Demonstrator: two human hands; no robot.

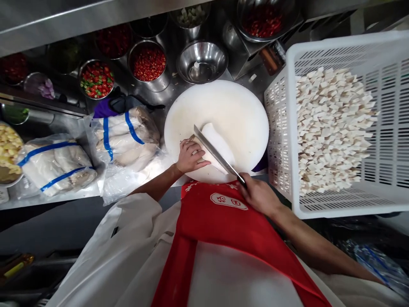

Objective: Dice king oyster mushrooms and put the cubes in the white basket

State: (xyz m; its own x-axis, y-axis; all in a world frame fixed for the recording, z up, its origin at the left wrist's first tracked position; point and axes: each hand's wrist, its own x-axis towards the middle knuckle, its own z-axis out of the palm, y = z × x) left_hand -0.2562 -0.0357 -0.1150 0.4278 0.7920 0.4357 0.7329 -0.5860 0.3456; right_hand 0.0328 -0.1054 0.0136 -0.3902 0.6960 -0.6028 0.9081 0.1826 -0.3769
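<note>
A thick white king oyster mushroom [221,140] lies slantwise on the round white cutting board [249,111]. My left hand [191,157] rests on its left part, holding it against the board with the fingers bent and the thumb toward me. My right hand [260,196] is closed around the dark handle of a long kitchen knife [217,156]. The blade lies along the mushroom, its tip pointing away and to the left, just right of my left fingers. How deep the edge has gone in, I cannot tell.
A white plastic basket [289,128] on the right holds a heap of white chunks [335,132]. Bagged mushrooms [128,136] with blue stripes lie left. Behind the board stand a metal bowl [202,64] and containers of chopped red chillies [149,64]. A steel shelf edge [79,19] overhangs.
</note>
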